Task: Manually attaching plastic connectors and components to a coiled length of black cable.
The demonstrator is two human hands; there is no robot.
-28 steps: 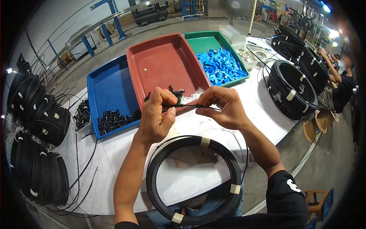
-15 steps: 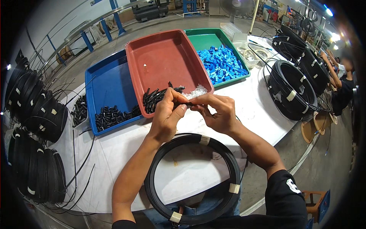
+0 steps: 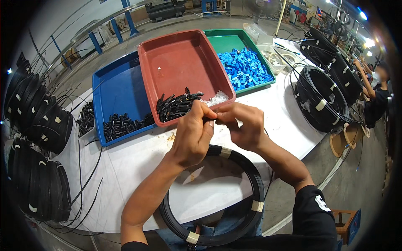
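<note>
Hands at work above a white tabletop. A small dark piece appears to be pinched by the left hand and the right hand, brought together tip to tip; most of it is covered, and its shape cannot be told. Below, a coil of black cable, bound with pale tape at 3 visible places, is laid across the near edge. Farther off, black parts and clear bits are held in a red tray, flanked by a blue tray at left and a green tray at right. The piece is judged light, smooth and stiff, best pinched at its ends; the coil, heavier and springy, is best gripped at the tape.
</note>
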